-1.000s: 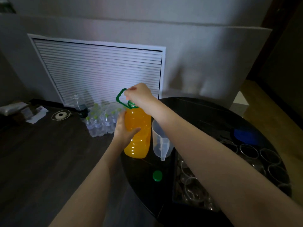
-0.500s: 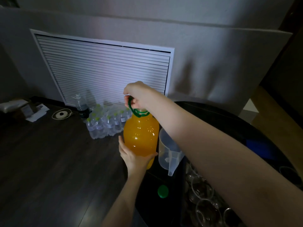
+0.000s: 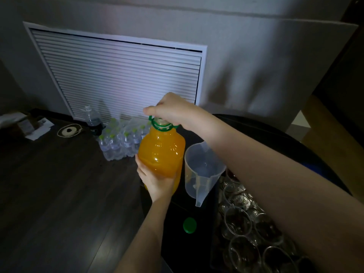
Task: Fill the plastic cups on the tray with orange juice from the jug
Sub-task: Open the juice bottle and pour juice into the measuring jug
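Juice bottle (image 3: pixel 161 152) held two-handed, open-necked, beside the empty clear jug (image 3: pixel 202 170).
Round black table (image 3: pixel 266 131) sits under both grips; tray (image 3: pixel 214 251) of clear plastic cups (image 3: pixel 237 219) lies below-right of the lower grip, partly hidden by the right forearm. Bottle is nearly full of orange juice; right hand (image 3: pixel 173 111) curls round the green handle ring (image 3: pixel 163 125) at the neck, left hand (image 3: pixel 155 182) cups the lower body from beneath. Jug stands just right of the left hand, spout toward the camera. Green cap (image 3: pixel 189 225) lies on the table below the left-hand grip. Risks, as I judge: heavy full bottle may glug on tilt and overshoot the jug; base could slip from the supporting palm; forearm could brush cups. No readable label or brand on anything.
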